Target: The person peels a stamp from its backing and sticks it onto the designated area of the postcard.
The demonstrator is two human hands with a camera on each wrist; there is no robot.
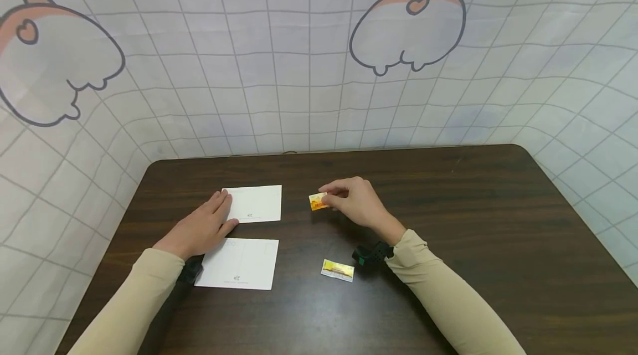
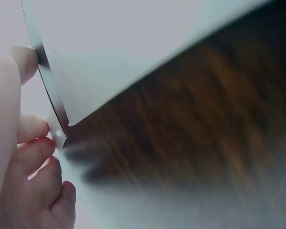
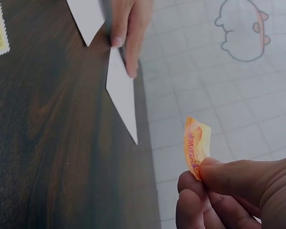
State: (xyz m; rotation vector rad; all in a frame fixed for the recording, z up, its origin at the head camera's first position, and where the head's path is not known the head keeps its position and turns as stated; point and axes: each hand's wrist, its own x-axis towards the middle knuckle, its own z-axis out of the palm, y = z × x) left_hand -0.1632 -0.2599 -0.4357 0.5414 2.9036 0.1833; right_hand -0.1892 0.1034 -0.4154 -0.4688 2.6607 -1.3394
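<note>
A small orange-yellow postage stamp [image 1: 317, 201] is pinched between the thumb and fingers of my right hand [image 1: 360, 201], raised above the table. In the right wrist view the held stamp [image 3: 196, 148] looks slightly bent. My left hand [image 1: 203, 227] lies flat with fingers extended, touching the left edge of the farther white postcard [image 1: 256, 204]. The nearer white postcard [image 1: 239, 263] lies just below it, partly covered by that hand's wrist. Both cards carry a small printed mark. A second yellow stamp [image 1: 338, 270] with a toothed edge lies on the table, below the right hand.
The dark wooden table [image 1: 473, 222] has rounded far corners. A white grid-patterned cloth [image 1: 309, 78] with cartoon animal prints hangs behind and beside it. A black strap device [image 1: 372, 253] sits at the right wrist.
</note>
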